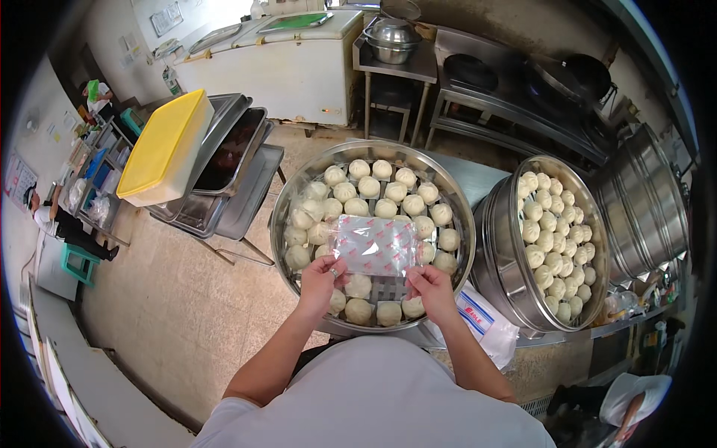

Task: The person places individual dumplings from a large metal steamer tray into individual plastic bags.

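A clear plastic bag with small pink print (376,245) is stretched flat between my hands. My left hand (321,284) pinches its near left corner, and my right hand (433,290) grips the near right corner. Below the bag lies a wide round metal steamer tray (464,280) holding many pale pleated buns (358,169). Some buns at the tray's left, such as one bun (302,218), look covered by clear plastic. Bare slats of the tray show between my hands. The bag hides part of the tray's middle.
To the right stands a stack of steamers with buns in its top tier (489,231), and beyond it more stacked steamers (638,209). A white plastic packet (497,336) lies between. On the left, a yellow-lidded box (160,142) rests on metal trays. Other people are at the left edge and lower right.
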